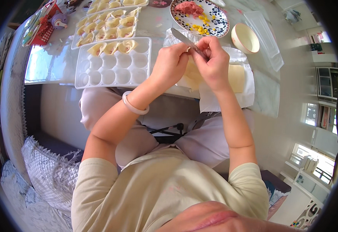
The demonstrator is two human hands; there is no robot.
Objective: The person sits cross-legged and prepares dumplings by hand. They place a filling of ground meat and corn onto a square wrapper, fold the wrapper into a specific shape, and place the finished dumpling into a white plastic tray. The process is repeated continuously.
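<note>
My right hand (214, 63) is closed around the handle of a metal table knife (185, 40), whose blade slants up to the left. Close beside it, my left hand (171, 63) is closed, fingers curled near the blade; a small pale bit shows at its fingertips, mostly hidden. Below and between the hands lies a thin yellowish dough wrapper (191, 77). More square wrappers (236, 78) rest on white paper (215, 101) at the right. A white plastic tray (109, 71) with round hollows sits left of my hands, filled dumplings (113, 47) along its far row.
Beyond it stand trays of folded dumplings (109, 26). A patterned plate (220, 30) holds pink minced meat (188, 8) and corn kernels (202, 28). A cream bowl (246, 38) and a clear plastic lid (264, 40) are at right. A red basket (43, 31) stands far left.
</note>
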